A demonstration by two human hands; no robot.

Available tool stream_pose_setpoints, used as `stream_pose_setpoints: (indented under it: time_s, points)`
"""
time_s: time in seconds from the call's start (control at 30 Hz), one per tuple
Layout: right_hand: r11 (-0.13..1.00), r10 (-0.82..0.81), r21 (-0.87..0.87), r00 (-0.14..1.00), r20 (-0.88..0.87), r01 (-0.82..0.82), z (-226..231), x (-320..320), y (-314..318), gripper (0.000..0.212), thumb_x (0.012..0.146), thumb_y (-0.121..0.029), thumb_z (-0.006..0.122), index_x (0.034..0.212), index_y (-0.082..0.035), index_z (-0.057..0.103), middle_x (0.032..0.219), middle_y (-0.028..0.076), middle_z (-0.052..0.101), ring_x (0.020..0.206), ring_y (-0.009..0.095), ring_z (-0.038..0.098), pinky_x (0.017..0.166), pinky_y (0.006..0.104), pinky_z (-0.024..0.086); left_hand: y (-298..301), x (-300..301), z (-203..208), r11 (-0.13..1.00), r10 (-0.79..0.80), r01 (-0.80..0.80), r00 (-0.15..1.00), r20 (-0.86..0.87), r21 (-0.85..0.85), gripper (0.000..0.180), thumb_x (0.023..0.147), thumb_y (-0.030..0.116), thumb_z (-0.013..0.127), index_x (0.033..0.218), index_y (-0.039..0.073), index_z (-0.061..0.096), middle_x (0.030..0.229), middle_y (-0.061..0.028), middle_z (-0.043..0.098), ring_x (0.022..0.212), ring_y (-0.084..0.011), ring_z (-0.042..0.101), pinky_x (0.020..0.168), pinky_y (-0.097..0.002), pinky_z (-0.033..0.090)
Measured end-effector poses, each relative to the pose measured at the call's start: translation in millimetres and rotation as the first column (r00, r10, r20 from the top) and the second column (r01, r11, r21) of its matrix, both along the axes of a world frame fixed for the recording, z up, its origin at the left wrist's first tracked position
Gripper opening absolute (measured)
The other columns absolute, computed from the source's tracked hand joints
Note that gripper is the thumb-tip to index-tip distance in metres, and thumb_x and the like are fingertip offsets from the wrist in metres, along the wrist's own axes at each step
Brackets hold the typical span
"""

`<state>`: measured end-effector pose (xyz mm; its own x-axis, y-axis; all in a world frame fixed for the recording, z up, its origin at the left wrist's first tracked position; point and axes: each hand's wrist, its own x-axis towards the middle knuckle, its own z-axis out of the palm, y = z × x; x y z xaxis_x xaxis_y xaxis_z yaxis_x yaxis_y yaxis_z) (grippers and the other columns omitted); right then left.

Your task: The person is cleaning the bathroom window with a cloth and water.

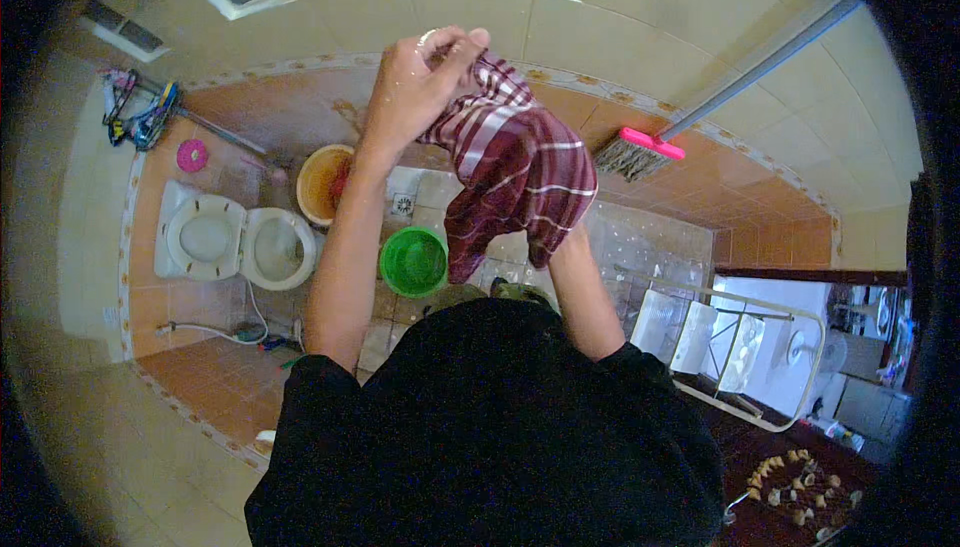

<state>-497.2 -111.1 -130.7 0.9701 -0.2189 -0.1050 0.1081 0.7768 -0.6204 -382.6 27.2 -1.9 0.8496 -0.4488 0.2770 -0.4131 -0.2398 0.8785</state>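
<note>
Black shirt (500, 427) below, plaid cloth (525, 152) held up above it

On my feed, the cloth, maroon crossed with white bands, hangs in the upper middle of the frame, bunched at its top and looser toward its lower edge. I see the left hand (425, 77) at its upper left corner, thumb and fingers pinched around the fabric. The right forearm (588, 297) rises from below and disappears behind the cloth's lower right edge; the right hand is hidden there, so I cannot tell how it is set.

Just left of the cloth's lower end, near the centre, I make out a green tub (387, 265) on the tiled floor (640, 237). Beyond the left forearm stand an orange bucket (316, 187) with something red in it and, farther left, a white toilet (243, 237), its lid raised. A pink-headed mop (635, 154) leans at upper right; a pale rack (697, 335) stands at lower right.
</note>
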Motion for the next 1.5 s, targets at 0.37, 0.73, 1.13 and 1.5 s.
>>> stream_pose_setpoints:
  time_s: [0.37, 0.73, 1.13, 1.5]
  points:
    - [0.965, -0.24, 0.16, 0.942, 0.234, 0.206, -29, -28, -26, 0.05, 0.098, -0.031, 0.046, 0.14, -0.003, 0.045, 0.139, 0.015, 0.051, 0.127, 0.032, 0.051, 0.11, 0.0442, 0.039, 10, 67, -38, 1.0, 0.026, -0.028, 0.988, 0.151, 0.01, 0.03, 0.095, 0.033, 0.061, 0.105, 0.005, 0.065, 0.096, -0.0057, 0.068, 0.087, -0.0153, 0.06, 0.073, -0.0283, 0.047]
    - [0.743, -0.62, -0.216, 0.773, 0.132, 0.633, -15, 54, -23, 0.053, 0.1, -0.03, 0.043, 0.146, -0.006, 0.035, 0.142, 0.014, 0.049, 0.125, 0.024, 0.051, 0.104, 0.0429, 0.041, 0, 235, 52, 0.893, 0.443, -0.28, 0.416, 0.794, -0.352, 0.04, 0.093, 0.028, 0.058, 0.123, 0.003, 0.052, 0.135, -0.0188, 0.042, 0.128, -0.0387, 0.038, 0.11, -0.0501, 0.027]
    - [-0.549, -0.722, -0.736, 0.218, 0.657, 0.397, 50, 342, -72, 0.052, 0.09, -0.032, 0.056, 0.129, 0.003, 0.053, 0.145, 0.031, 0.035, 0.136, 0.051, 0.028, 0.115, 0.065, 0.013, -37, 309, 62, 0.849, 0.517, -0.137, 0.011, 0.856, -0.511, 0.051, 0.092, 0.031, 0.055, 0.134, 0.005, 0.046, 0.146, -0.0212, 0.04, 0.136, -0.0402, 0.036, 0.114, -0.055, 0.025]
    - [-0.633, -0.598, -0.523, 0.068, 0.798, 0.571, 64, 325, -97, 0.045, 0.08, -0.017, 0.055, 0.122, -0.001, 0.055, 0.124, 0.026, 0.054, 0.119, 0.045, 0.047, 0.11, 0.059, 0.027, -27, 326, 58, 0.846, 0.526, -0.092, -0.021, 0.85, -0.525, 0.045, 0.092, 0.033, 0.053, 0.128, 0.005, 0.05, 0.141, -0.0195, 0.045, 0.133, -0.0392, 0.039, 0.112, -0.0542, 0.031]
